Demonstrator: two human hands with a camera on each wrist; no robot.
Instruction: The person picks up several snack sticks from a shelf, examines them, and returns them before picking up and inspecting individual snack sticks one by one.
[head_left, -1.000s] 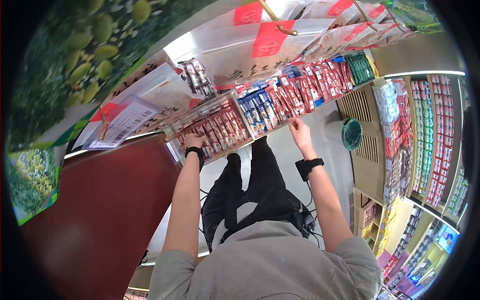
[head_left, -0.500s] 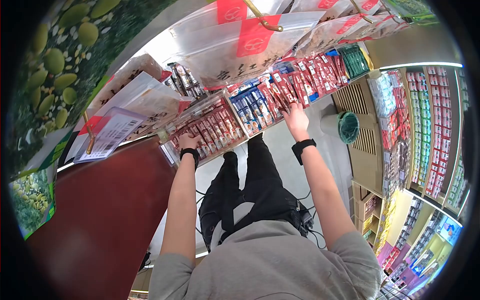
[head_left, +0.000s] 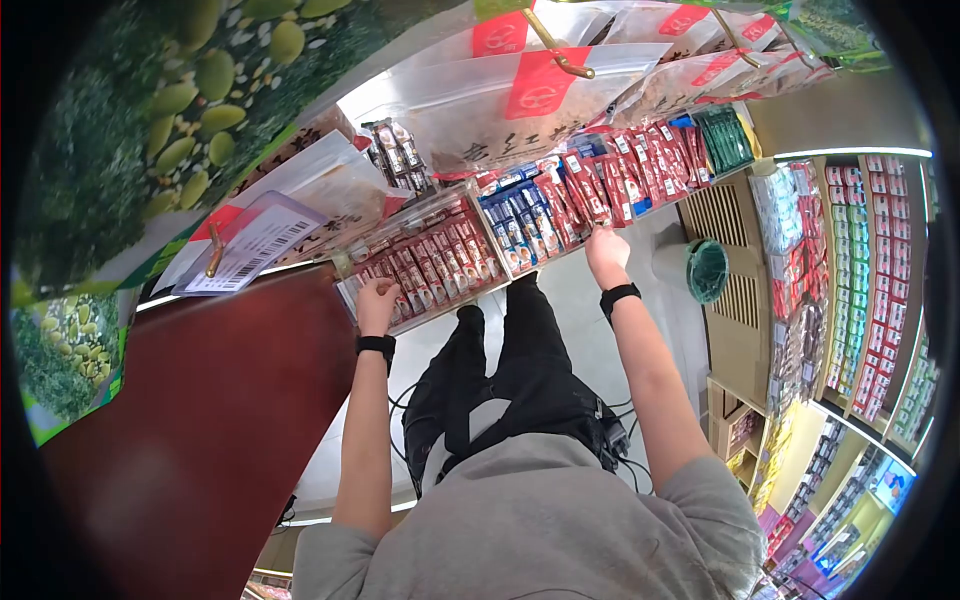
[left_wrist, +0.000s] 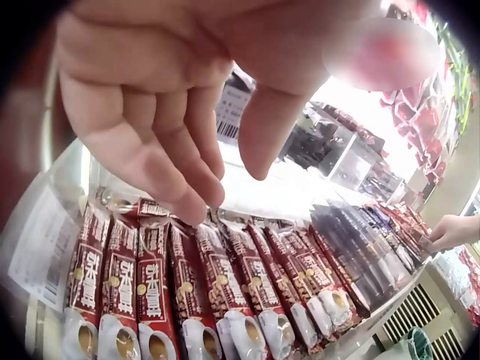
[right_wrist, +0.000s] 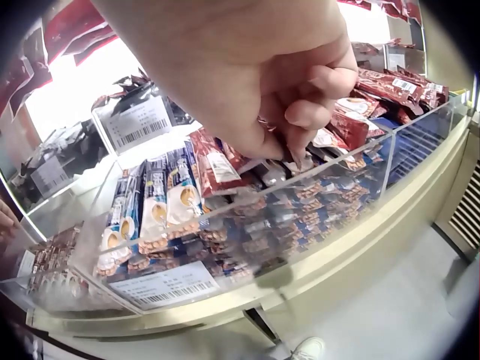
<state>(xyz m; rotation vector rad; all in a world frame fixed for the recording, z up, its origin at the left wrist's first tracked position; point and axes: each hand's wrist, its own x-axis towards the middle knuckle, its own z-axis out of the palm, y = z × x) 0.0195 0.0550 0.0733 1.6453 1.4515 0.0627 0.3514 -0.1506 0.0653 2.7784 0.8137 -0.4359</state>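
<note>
My left hand (head_left: 376,305) hovers over the left end of a clear bin of red stick sachets (left_wrist: 188,296), each printed with a cup. Its fingers hang loosely curled, thumb apart, with nothing between them; the fingertips overlap the sachets' upper ends in the left wrist view. At the front wall of the neighbouring clear bin, my right hand (head_left: 607,257) has its fingers curled and pinches the end of a stick sachet (right_wrist: 300,161), mostly hidden by the hand. Blue-and-white stick sachets (right_wrist: 154,199) and a red sachet (right_wrist: 216,166) lie to the left of that hand.
Large clear bags with red labels (head_left: 540,95) hang from metal hooks above the bins. A dark red surface (head_left: 210,400) lies at the left. On the floor at the right stands a bin with a green liner (head_left: 707,271). Price cards (right_wrist: 161,285) front the bins.
My left hand has drawn back toward me from among the red sachets. The right hand reached in over the red sachets, then came back to the bin's front edge with its fingers pinched.
</note>
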